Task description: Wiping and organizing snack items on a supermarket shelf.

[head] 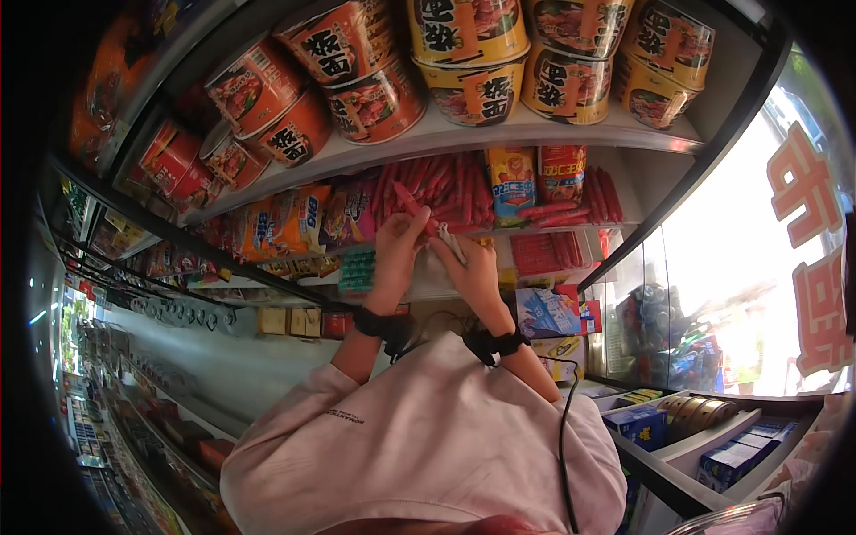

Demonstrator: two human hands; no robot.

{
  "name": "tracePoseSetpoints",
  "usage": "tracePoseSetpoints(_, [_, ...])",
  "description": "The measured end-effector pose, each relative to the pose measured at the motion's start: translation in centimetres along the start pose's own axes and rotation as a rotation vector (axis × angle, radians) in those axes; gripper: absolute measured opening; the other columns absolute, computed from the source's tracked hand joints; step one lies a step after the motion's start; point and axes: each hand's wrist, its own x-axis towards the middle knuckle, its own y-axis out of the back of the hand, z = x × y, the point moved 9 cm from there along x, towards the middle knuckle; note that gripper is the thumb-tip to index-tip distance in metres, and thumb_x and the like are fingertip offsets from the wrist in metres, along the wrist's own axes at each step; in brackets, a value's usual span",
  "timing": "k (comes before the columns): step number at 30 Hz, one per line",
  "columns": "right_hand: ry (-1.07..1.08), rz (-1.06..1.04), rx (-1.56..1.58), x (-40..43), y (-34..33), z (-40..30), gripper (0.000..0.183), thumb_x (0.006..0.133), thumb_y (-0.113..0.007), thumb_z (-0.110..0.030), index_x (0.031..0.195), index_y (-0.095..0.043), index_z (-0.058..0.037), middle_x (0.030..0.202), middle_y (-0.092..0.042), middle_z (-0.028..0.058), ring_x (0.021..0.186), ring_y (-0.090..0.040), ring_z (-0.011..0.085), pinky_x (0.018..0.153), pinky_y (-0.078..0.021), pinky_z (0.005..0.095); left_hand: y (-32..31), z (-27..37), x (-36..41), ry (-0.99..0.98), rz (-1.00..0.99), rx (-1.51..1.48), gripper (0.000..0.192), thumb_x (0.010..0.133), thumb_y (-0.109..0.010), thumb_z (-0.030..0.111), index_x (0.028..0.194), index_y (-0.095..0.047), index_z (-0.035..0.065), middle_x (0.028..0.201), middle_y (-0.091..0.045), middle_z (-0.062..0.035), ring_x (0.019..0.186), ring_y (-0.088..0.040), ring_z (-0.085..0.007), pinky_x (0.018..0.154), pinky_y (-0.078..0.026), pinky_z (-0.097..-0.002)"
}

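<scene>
My left hand (pixel 396 253) grips a red-wrapped sausage stick (pixel 409 200) between thumb and fingers, its far end pointing up towards the shelf. Close beside it, my right hand (pixel 473 264) holds a crumpled white cloth or tissue (pixel 452 245) at the sausage's near end. Whether the cloth touches the wrapper is hard to tell. Just beyond both hands lies a heap of similar red sausage sticks (pixel 461 187) on the middle shelf. Two upright packets, one yellow and blue (pixel 511 184), one red (pixel 562 175), stand to the heap's right, with more red sticks (pixel 602 194) beside them.
Stacked instant noodle tubs (pixel 475 87) line the shelf above. Orange snack bags (pixel 294 221) and a purple bag (pixel 349 207) lie left of the heap. Below are green packs (pixel 358 269) and a tray of red sticks (pixel 548 253). A black cable (pixel 566 428) hangs by my right arm.
</scene>
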Motion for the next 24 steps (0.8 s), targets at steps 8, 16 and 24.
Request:
tracePoseSetpoints(8, [-0.046,-0.06,0.009,0.7,0.0,3.4,0.026,0.089,-0.069,-0.024,0.081,-0.063,-0.0004,0.067,-0.059,0.0213,0.065,-0.059,0.0422,0.053,-0.0445,0.0413,-0.6,0.6,2.9,-0.108,-0.069,0.127,0.026,0.089,-0.071,0.012,0.102,-0.051,0.0024,0.098,-0.068,-0.0104,0.088,-0.065,-0.0159,0.074,-0.05,-0.0273])
tracePoseSetpoints(16, [-0.118,0.002,0.148,0.9,1.3,4.2,0.02,0.092,-0.064,-0.02,0.091,-0.064,0.0001,0.075,-0.062,0.0226,0.072,-0.062,0.0421,0.059,-0.0468,0.041,1.9,4.4,9.4,-0.512,-0.053,0.986,0.021,0.087,-0.069,0.007,0.105,-0.06,-0.0014,0.084,-0.068,-0.0131,0.073,-0.067,-0.02,0.066,-0.052,-0.0318])
tracePoseSetpoints(24, [-0.123,0.028,0.145,-0.1,2.5,3.7,0.02,0.093,-0.062,-0.018,0.092,-0.062,0.0023,0.075,-0.061,0.0225,0.07,-0.06,0.0417,0.06,-0.0457,0.0386,4.1,3.0,14.3,-0.771,0.007,1.351,0.032,0.087,-0.072,0.015,0.112,-0.06,0.0004,0.085,-0.066,-0.0143,0.08,-0.065,-0.0297,0.073,-0.052,-0.0429])
